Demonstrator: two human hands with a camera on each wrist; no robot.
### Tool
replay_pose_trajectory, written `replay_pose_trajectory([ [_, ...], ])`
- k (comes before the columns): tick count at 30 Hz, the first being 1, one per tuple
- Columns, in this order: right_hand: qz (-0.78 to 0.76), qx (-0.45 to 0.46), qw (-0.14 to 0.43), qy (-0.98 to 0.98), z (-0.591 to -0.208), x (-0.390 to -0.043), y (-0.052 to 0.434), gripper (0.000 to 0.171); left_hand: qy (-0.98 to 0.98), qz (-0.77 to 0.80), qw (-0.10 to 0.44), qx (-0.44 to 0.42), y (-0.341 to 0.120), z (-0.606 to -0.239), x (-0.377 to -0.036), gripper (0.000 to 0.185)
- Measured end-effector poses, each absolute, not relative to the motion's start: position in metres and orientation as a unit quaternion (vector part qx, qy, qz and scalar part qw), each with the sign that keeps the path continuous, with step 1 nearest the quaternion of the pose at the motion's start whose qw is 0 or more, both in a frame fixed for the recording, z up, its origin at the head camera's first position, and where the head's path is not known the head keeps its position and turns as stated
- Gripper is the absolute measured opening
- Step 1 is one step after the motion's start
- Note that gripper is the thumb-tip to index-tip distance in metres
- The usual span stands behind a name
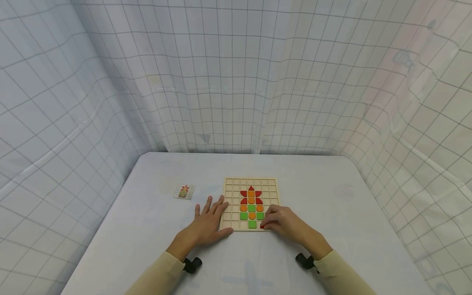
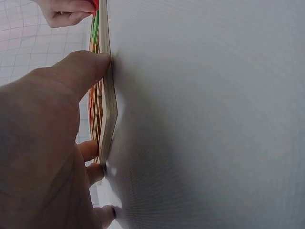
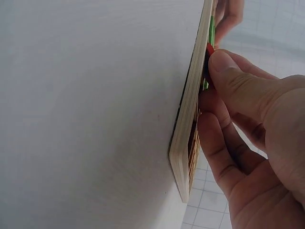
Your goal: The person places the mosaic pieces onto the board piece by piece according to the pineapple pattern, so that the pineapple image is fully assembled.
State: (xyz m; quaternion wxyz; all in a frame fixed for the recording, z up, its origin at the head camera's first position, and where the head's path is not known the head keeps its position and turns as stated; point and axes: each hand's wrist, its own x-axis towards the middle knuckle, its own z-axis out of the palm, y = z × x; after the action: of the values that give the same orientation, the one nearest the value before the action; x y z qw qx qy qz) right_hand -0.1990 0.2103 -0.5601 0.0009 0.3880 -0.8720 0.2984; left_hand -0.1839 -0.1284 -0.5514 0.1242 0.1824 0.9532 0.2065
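— What surrounds the scene?
— Gridded white curtains enclose a pale worktop (image 1: 147, 229). A wooden grid board (image 1: 231, 185) lies near its middle, a small pattern card (image 1: 184, 191) towards the left edge.
— And the hands?
— The left hand (image 1: 207, 224) lies flat, fingers straight, against the board's left edge. The right hand (image 1: 284, 223) pinches a red piece (image 1: 262, 226) at the board's near right corner.

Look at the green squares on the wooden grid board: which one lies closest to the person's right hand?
The lone green square in the bottom row, just left of the right hand. The other three sit together one row higher, farther from the fingertips.
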Motion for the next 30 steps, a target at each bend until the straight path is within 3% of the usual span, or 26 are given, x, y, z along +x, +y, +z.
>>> replay_pose_trajectory([
  [30, 0.290, 0.416, 0.046, -0.861, -0.562, -0.201, 0.197, 0.015, 0.951, 0.212, 0.120, 0.189, -0.129, -0.551, -0.183, 0.097],
])
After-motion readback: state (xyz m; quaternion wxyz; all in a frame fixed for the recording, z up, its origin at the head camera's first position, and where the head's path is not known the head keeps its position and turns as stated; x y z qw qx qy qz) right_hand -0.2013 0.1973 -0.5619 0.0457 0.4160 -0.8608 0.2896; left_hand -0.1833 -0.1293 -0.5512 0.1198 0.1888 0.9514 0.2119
